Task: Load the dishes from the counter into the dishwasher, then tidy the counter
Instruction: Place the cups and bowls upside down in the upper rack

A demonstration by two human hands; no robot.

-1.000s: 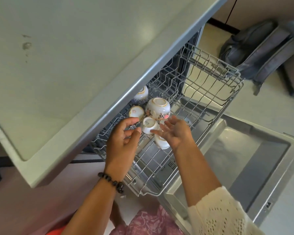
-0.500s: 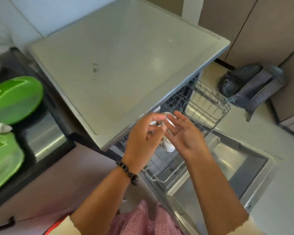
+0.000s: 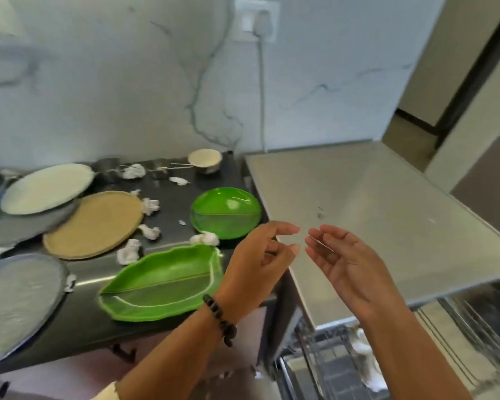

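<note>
Reaching next for dishes: L hand [image 3: 257, 261] & R hand [image 3: 347, 264] both empty, fingers loose; grab leaf-shaped green plate [image 3: 162, 281] by rim w/ both; avoid tissue wads [image 3: 129, 252].

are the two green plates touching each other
Apart. The head view shows a strip of dark counter between the round green plate and the leaf-shaped green plate.
</note>
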